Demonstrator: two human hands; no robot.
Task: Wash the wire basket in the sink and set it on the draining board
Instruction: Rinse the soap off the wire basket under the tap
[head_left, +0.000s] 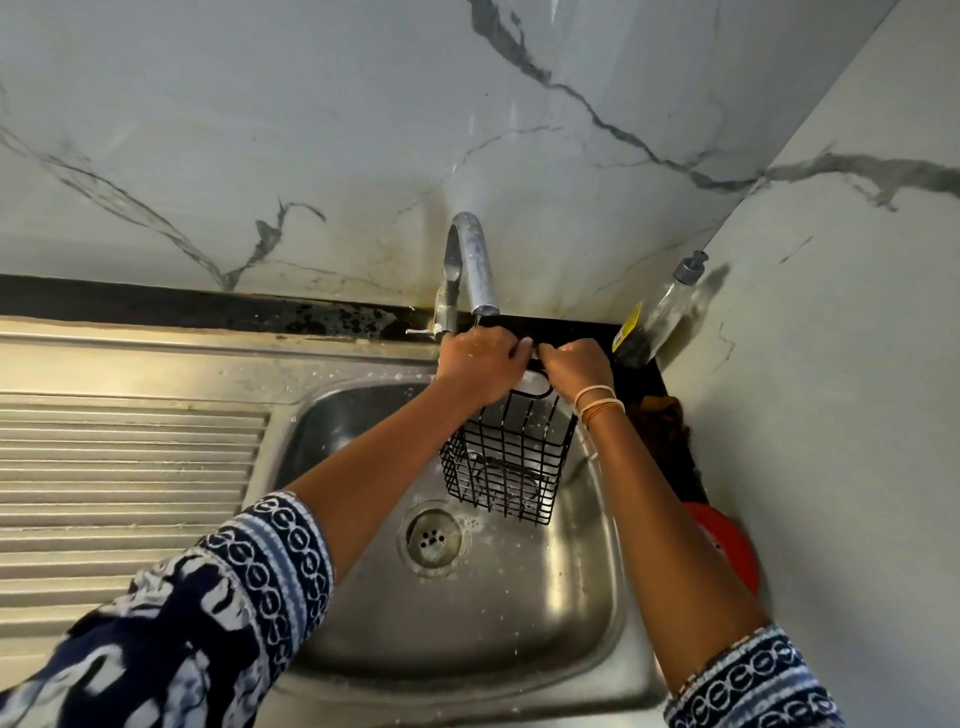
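Observation:
A black wire basket (506, 457) hangs tilted over the steel sink (587, 597), just below the tap spout (475, 260). My left hand (480, 366) and my right hand (574, 364) both grip its top rim, close together under the spout. A white strip shows at the rim between my hands. No running water is visible. The ribbed draining board (130, 478) lies to the left of the sink bowl.
A clear soap pump bottle (660, 312) leans in the back right corner on a black counter. A red round object (727, 545) sits at the sink's right edge. The drain (434, 538) is in the bowl's middle. Marble walls rise behind and to the right.

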